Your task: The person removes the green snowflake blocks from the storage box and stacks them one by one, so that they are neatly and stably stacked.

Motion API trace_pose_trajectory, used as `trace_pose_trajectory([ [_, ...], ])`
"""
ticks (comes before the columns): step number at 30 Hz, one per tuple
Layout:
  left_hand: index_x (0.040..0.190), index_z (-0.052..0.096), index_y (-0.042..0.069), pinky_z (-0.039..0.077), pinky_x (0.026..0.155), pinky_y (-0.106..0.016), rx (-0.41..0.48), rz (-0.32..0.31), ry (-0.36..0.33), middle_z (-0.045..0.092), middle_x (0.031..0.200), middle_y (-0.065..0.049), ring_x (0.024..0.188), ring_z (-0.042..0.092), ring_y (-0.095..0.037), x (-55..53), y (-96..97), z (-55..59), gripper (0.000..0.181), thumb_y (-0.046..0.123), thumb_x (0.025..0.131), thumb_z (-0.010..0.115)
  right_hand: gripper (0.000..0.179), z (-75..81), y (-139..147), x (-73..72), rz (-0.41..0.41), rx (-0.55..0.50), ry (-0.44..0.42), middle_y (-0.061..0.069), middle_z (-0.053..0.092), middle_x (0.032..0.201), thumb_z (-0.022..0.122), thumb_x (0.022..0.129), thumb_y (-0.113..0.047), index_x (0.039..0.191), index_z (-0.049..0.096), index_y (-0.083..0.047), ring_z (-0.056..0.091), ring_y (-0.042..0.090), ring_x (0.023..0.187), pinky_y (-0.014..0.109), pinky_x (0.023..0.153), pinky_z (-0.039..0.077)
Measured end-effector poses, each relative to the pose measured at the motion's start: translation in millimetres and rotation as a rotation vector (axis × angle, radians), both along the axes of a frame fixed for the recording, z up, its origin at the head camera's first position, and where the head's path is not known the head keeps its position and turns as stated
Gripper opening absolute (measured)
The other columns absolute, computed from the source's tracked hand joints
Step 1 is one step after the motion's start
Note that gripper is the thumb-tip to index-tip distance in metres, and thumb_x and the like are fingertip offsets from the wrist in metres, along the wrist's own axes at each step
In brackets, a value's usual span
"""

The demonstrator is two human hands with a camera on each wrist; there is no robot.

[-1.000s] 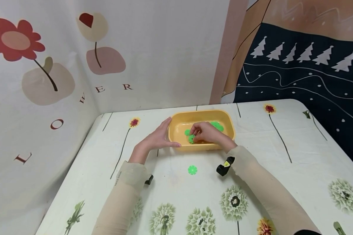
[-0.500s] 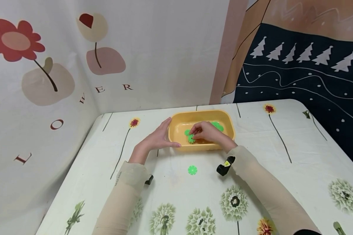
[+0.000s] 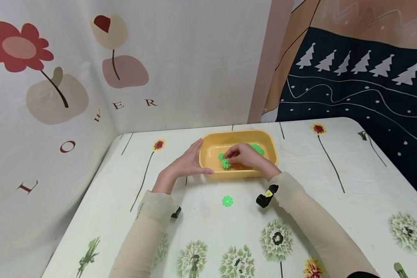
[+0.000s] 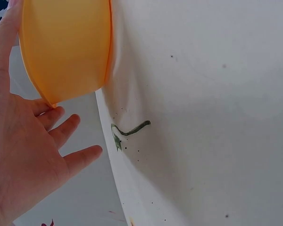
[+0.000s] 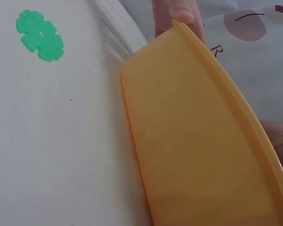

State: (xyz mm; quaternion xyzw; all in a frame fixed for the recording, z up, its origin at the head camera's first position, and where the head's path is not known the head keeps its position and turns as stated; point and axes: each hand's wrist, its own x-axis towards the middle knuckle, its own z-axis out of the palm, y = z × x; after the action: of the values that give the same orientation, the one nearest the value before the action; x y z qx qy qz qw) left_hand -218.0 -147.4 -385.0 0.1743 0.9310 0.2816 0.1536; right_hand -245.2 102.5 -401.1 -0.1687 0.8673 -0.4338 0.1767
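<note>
The yellow basin (image 3: 236,175) stands on the white tablecloth (image 3: 205,224), which bears printed flowers, and both hands are at this basin. The right hand (image 3: 244,156) reaches inside over its near wall. The thumb and the first finger are together on a green notched piece (image 3: 226,163) and pinch it near the left part of the basin; the fingers cover some of its edge. This piece is bright green, flat and round, with teeth around its edge. Just beyond it in the basin lies a smaller-looking green piece (image 3: 221,156), partly hidden by the fingers, and toward the far right corner of the basin there are further green pieces (image 3: 257,149), too close together to count.

The left hand (image 3: 187,164) grips the left end of the basin, with the thumb on the near side and the other fingers set apart around the end. In front of the basin, apart from it, a loose green disc (image 3: 227,201) lies flat on the cloth. The right wrist view shows its rounded petals, the slits between them and a small hole in the middle.
</note>
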Motion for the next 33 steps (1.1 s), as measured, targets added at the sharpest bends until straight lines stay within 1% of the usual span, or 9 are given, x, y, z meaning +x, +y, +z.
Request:
trace_pose_trajectory([
  [7, 0.162, 0.0, 0.017, 0.024, 0.123, -0.055, 0.003, 0.008, -0.006, 0.0, 0.17, 0.0, 0.157, 0.01, -0.026, -0.6, -0.1, -1.4, 0.127, 0.059, 0.074, 0.081, 0.018, 0.8, -1, 1.0, 0.007, -0.009, 0.009, 0.009, 0.074, 0.108, 0.069, 0.093, -0.009, 0.109, 0.077, -0.009, 0.061, 0.018, 0.09, 0.023, 0.082, 0.053],
  [12, 0.162, 0.0, 0.017, 0.023, 0.123, -0.055, 0.006, -0.002, -0.003, 0.0, 0.17, -0.001, 0.157, 0.01, -0.027, -1.1, -0.8, -3.4, 0.128, 0.061, 0.073, 0.08, 0.017, 2.1, -1, 2.6, -0.004, -0.044, -0.012, 0.01, 0.074, 0.111, 0.068, 0.093, -0.008, 0.109, 0.076, -0.008, 0.061, 0.017, 0.088, 0.021, 0.077, 0.053],
  [17, 0.162, 0.0, 0.017, 0.024, 0.123, -0.055, 0.009, -0.001, 0.005, 0.0, 0.17, 0.0, 0.157, 0.01, -0.026, -1.8, -1.6, -4.6, 0.127, 0.06, 0.073, 0.081, 0.019, 6.2, 0, 6.2, -0.018, -0.092, -0.041, 0.011, 0.072, 0.113, 0.066, 0.095, -0.006, 0.111, 0.075, -0.007, 0.063, 0.02, 0.091, 0.028, 0.081, 0.057],
  [21, 0.162, 0.0, 0.018, 0.024, 0.123, -0.055, 0.013, 0.0, 0.003, 0.0, 0.17, 0.0, 0.157, 0.01, -0.027, -1.5, -1.7, -4.7, 0.127, 0.06, 0.073, 0.081, 0.02, 8.6, 2, 7.8, -0.011, -0.105, -0.033, 0.011, 0.072, 0.112, 0.065, 0.095, -0.007, 0.112, 0.075, -0.007, 0.065, 0.022, 0.092, 0.033, 0.084, 0.058],
  [25, 0.162, 0.0, 0.019, 0.024, 0.123, -0.055, 0.011, 0.001, -0.001, 0.0, 0.17, 0.001, 0.157, 0.01, -0.027, -1.5, -1.9, -5.0, 0.128, 0.062, 0.072, 0.08, 0.02, 9.0, 3, 8.1, 0.008, -0.106, -0.012, 0.011, 0.072, 0.112, 0.065, 0.095, -0.007, 0.113, 0.074, -0.006, 0.064, 0.021, 0.091, 0.031, 0.083, 0.058],
  [33, 0.162, 0.0, 0.018, 0.024, 0.122, -0.056, 0.014, 0.0, 0.002, 0.001, 0.17, -0.001, 0.157, 0.01, -0.028, -0.9, -1.4, -3.7, 0.128, 0.061, 0.073, 0.081, 0.019, 12.1, 6, 11.0, 0.011, -0.1, 0.019, 0.009, 0.073, 0.111, 0.066, 0.095, -0.009, 0.112, 0.075, -0.008, 0.062, 0.019, 0.092, 0.025, 0.079, 0.055],
])
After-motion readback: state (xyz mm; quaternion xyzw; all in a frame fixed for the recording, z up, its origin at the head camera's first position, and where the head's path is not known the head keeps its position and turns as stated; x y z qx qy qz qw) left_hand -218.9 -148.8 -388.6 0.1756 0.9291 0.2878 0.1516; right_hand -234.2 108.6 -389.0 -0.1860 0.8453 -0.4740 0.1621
